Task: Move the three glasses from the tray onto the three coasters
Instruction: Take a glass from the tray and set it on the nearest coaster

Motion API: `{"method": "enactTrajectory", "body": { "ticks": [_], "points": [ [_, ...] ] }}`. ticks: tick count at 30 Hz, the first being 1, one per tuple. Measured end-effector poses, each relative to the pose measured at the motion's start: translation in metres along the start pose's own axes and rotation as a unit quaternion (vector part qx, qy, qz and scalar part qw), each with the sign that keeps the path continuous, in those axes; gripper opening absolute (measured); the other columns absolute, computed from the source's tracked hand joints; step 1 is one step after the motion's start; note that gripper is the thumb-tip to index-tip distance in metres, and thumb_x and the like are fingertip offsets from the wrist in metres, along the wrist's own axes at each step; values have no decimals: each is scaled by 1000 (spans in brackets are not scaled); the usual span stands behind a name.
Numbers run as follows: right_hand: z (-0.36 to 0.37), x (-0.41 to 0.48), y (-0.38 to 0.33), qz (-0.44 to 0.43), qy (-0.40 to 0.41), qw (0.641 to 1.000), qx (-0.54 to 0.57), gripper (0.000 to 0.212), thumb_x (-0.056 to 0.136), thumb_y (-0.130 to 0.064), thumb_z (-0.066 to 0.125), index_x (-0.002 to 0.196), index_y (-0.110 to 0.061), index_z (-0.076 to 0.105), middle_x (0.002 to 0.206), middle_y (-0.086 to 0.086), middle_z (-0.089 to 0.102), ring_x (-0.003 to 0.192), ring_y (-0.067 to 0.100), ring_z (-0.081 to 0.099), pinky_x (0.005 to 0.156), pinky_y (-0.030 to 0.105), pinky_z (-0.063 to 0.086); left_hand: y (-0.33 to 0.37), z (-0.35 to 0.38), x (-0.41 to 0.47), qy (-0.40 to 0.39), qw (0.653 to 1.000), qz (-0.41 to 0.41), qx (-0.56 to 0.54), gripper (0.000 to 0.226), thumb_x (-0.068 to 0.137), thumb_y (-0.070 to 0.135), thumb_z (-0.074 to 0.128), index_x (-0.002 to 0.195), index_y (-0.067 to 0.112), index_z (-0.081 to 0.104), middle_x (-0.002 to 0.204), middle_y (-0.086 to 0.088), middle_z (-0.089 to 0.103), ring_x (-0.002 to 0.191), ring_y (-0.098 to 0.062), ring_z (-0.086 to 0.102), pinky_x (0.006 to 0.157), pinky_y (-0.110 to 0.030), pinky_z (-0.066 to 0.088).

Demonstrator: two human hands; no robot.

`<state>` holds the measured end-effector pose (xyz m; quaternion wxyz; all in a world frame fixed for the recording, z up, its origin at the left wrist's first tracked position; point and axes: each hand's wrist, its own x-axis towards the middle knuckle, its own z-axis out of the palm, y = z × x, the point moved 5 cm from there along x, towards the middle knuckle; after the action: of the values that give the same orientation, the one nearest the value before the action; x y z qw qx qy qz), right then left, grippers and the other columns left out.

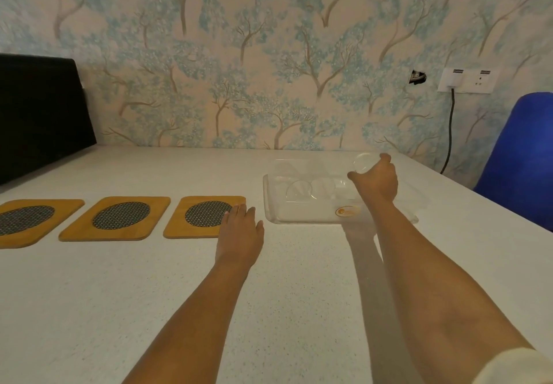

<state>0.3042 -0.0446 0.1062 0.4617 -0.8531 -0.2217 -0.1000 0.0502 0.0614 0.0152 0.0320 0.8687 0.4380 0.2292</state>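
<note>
**Glasses: 1 in the right hand, 2 in the tray**

Glass 1 (363, 162) is gripped by the right hand (378, 181), whose fingers curl round it from the near side at the far right of the tray (270, 204). The glass is clear and hard to trace; its round rim shows just left of the fingertips. Whether it has left the tray floor cannot be told.

The left hand (241, 231) lies flat and spread on the table (149, 294), palm down, holding nothing. Its fingertips touch the near right corner of the right coaster (205, 216).

2 more glasses stand in the tray, left of the right hand: glass 2 (298, 192) and glass 3 (324, 187), side by side, their rims faint. The tray is clear plastic with an orange sticker (344, 211) on its near wall.

3 coasters sit in a row left of the tray, all bare: the right one, the middle coaster (116, 218) and the left coaster (33, 220), partly cut off by the frame edge. Each is yellow-brown with a dark mesh oval.

Beyond the table, a black panel (39, 114) stands far left and a blue chair (520, 156) right, against tree-patterned wallpaper (269, 54) with a socket (468, 80).
</note>
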Motion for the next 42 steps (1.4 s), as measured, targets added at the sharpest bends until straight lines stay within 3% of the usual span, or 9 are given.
{"method": "enactTrajectory", "body": {
  "ticks": [7, 21, 24, 27, 30, 32, 35, 38, 42],
  "points": [
    [-25, -17, -30, -81, 76, 983, 143, 84, 75, -35, 77, 144, -13, 34, 133, 9, 55, 124, 25, 51, 99, 34, 42, 2, -5, -3, 16, 999, 3, -28, 46, 101, 29, 30, 142, 10, 35, 152, -11, 32, 143, -23, 25, 120, -36, 17],
    [-14, -84, -69, 11, -1, 943, 334, 83, 75, -42, 76, 143, -14, 37, 130, 6, 54, 120, 23, 53, 95, 30, 41, -5, -16, -25, -14, 998, 21, -64, 44, 100, 27, 35, 139, 8, 39, 148, -11, 38, 139, -24, 30, 116, -35, 24],
    [-10, -95, -67, 131, -36, 882, 451, 80, 76, -43, 75, 141, -16, 36, 133, 5, 50, 120, 25, 54, 101, 35, 46, -12, -20, -33, -15, 998, 16, -59, 44, 100, 28, 35, 138, 8, 40, 146, -11, 40, 137, -25, 33, 115, -37, 27],
    [-4, -112, -64, 261, -89, 778, 565, 83, 77, -45, 74, 142, -15, 32, 132, 6, 50, 111, 27, 61, 91, 47, 55, -18, -25, -39, -14, 999, 12, -49, 43, 100, 29, 34, 136, 7, 42, 146, -12, 40, 136, -26, 34, 114, -38, 29],
    [3, -128, -63, 341, -153, 661, 651, 87, 80, -57, 65, 145, -9, 32, 141, 10, 47, 120, 29, 57, 86, 42, 55, -24, -27, -45, -14, 999, 11, -46, 43, 100, 29, 34, 137, 8, 41, 149, -12, 37, 139, -26, 31, 116, -38, 26],
    [7, -134, -64, 372, -195, 619, 664, 88, 82, -66, 55, 145, -7, 36, 142, 11, 45, 124, 30, 53, 89, 39, 52, -28, -28, -49, -20, 999, 7, -47, 44, 100, 29, 34, 138, 9, 39, 151, -12, 35, 140, -26, 29, 117, -38, 25],
    [12, -141, -64, 406, -221, 577, 673, 87, 82, -66, 55, 147, -13, 32, 146, 10, 40, 126, 31, 49, 96, 38, 51, -34, -29, -53, -28, 998, -2, -48, 46, 100, 31, 34, 139, 9, 38, 151, -11, 34, 141, -25, 28, 118, -37, 23],
    [15, -148, -68, 422, -253, 552, 673, 82, 81, -48, 68, 147, -18, 30, 146, 13, 39, 130, 32, 48, 107, 42, 44, -36, -32, -56, -26, 999, 1, -45, 44, 99, 31, 34, 138, 10, 41, 149, -10, 38, 138, -24, 33, 116, -37, 26],
    [15, -150, -75, 357, -306, 607, 640, 56, 81, -30, 72, 134, -23, 53, 133, 6, 49, 125, 23, 50, 106, 31, 45, -37, -34, -61, -31, 998, 5, -47, 44, 99, 32, 34, 137, 11, 41, 147, -9, 40, 136, -24, 35, 114, -38, 29]
  ]
}}
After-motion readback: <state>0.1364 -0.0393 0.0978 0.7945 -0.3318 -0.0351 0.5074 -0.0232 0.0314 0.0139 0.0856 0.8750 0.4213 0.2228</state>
